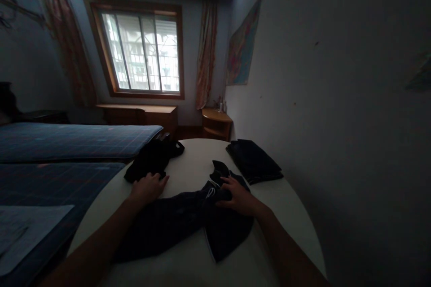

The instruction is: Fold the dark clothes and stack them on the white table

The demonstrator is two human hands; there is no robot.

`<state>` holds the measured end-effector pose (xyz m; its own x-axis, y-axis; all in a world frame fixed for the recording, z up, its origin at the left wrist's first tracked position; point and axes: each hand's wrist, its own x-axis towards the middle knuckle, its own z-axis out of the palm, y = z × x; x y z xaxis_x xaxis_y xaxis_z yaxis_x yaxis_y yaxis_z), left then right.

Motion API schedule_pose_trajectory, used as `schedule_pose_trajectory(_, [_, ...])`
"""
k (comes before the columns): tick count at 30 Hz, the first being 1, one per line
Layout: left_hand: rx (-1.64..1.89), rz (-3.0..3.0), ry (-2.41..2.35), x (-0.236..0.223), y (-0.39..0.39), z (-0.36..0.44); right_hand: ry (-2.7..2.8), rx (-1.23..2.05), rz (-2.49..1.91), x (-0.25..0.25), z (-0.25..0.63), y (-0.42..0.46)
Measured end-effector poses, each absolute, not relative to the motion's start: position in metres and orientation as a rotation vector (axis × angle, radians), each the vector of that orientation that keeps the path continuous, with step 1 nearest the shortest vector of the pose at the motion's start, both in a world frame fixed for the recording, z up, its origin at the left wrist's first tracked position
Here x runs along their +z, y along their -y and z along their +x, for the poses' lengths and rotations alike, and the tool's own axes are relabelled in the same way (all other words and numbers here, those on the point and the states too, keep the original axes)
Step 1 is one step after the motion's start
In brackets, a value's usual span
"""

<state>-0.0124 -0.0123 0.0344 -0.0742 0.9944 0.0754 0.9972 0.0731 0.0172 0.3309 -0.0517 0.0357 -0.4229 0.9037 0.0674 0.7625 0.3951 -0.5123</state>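
A dark garment [182,224] with a thin white trim lies spread across a round white table [195,166]. My right hand [237,197] rests on its upper right part, fingers curled on the cloth near a white drawstring. My left hand [148,187] lies flat with fingers stretched out, at the edge of the table beside a crumpled dark garment [151,159]. A folded dark pile [254,160] sits at the far right of the table.
Two beds with blue checked covers [67,141] stand to the left of the table. A wall runs close along the right. A window [143,54], a wooden desk [141,114] and a small corner shelf [215,123] are at the far end. White paper [23,228] lies lower left.
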Motion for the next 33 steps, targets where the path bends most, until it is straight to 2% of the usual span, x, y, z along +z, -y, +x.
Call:
schedule_pose_trajectory(5, [-0.139,-2.126,2.168,0.041,0.013,0.013,2.313,0.650,-1.374,0.032,0.337,0.048])
schedule_pose_trajectory(10, [-0.524,-2.648,1.978,0.046,0.038,0.062,2.247,0.667,-1.304,0.029,0.344,0.045])
schedule_pose_trajectory(14, [-0.604,-2.896,1.816,0.040,0.062,0.094,2.160,0.643,-1.323,0.030,0.355,0.046])
schedule_pose_trajectory(20, [-0.552,-2.827,1.747,0.030,0.070,0.095,2.018,0.555,-1.472,0.032,0.369,0.042])
schedule_pose_trajectory(26, [-0.440,-2.983,1.917,0.043,0.074,0.076,1.712,0.618,-1.258,0.028,0.368,0.028])
schedule_pose_trajectory(29, [-0.638,-3.000,2.014,0.044,0.074,0.072,1.656,0.725,-1.129,0.033,0.361,0.029])
schedule_pose_trajectory(33, [-1.165,-2.863,2.018,0.031,0.065,0.071,1.656,0.882,-0.947,0.042,0.347,0.038])
